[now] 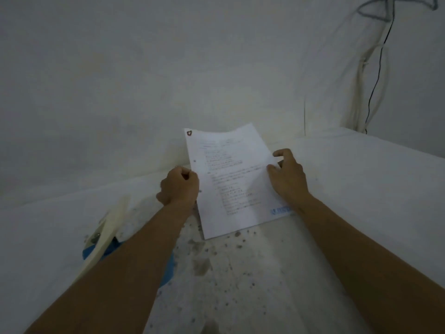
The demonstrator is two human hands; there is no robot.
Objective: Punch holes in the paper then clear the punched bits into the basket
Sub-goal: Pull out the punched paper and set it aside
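A printed white paper is held tilted up above a speckled white surface, its top edge leaning toward the wall. My left hand is closed on the sheet's left edge, and my right hand grips its right edge with the thumb on the page. A small dark hole shows near the left margin. Under my left forearm lies a cream lever-shaped object over a blue object. I cannot tell whether this is the punch. Small grey specks dot the surface below the sheet. No basket is clearly visible.
A white wall rises close behind the paper. Cables hang down at the upper right. A raised white ledge runs to the right and another white expanse to the left.
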